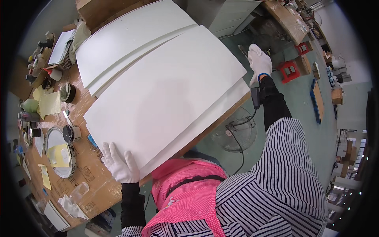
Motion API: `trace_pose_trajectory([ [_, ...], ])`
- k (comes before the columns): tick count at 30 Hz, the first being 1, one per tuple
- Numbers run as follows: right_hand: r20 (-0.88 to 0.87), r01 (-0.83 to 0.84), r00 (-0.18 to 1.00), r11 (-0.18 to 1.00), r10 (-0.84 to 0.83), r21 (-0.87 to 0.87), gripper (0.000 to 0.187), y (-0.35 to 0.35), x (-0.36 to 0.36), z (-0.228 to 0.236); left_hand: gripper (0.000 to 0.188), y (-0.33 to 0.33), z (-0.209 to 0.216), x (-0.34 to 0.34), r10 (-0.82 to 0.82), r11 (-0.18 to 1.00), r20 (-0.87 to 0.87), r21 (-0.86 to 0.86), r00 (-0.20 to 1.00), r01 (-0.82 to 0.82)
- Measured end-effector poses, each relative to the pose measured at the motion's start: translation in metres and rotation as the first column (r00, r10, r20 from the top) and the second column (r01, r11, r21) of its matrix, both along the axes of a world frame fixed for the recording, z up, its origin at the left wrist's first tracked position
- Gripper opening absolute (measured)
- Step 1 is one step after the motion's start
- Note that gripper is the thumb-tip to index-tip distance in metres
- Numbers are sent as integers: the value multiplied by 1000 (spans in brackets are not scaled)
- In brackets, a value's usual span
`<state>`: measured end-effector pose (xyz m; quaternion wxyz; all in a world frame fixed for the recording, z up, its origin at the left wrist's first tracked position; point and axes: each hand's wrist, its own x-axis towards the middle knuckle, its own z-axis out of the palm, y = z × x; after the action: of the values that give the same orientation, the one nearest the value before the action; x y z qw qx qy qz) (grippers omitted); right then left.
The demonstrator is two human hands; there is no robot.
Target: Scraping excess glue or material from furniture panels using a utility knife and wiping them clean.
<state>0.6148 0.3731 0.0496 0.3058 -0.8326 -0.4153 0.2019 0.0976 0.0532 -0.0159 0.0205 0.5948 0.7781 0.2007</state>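
Observation:
A large white panel (169, 79) lies on top of another white sheet at the near side of the table. On its near left corner, my left hand (119, 162), in a white glove, rests flat with its fingers apart. My right hand (259, 61), also gloved, is beyond the panel's right edge, with its fingers curled round a corded hand tool (256, 98). The tool's black lower end and cable show below the glove; its kind is hard to make out. Farther back lie more white panels (130, 35), overlapped by the near one.
Cans (72, 134), a brush-topped bottle (54, 74), a round tray (73, 162) and yellow papers (50, 103) crowd the brown table's left side. A floor fan (235, 130) stands below the right edge, the cable running past it. A red stool (289, 72) is farther right.

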Motion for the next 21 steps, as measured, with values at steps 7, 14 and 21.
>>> trace_pose_trajectory([
  [7,488,-964,254,258,835,61,37,-164,-203,-6,64,4,2,3,9,1000,55,13,998,-10],
  [14,772,-782,404,623,491,13,41,-103,-37,-44,61,4,5,5,10,1000,63,2,998,-10],
  [21,754,-566,496,819,431,-96,50,-123,-74,-36,65,2,3,1,2,1000,40,18,999,-3],
])
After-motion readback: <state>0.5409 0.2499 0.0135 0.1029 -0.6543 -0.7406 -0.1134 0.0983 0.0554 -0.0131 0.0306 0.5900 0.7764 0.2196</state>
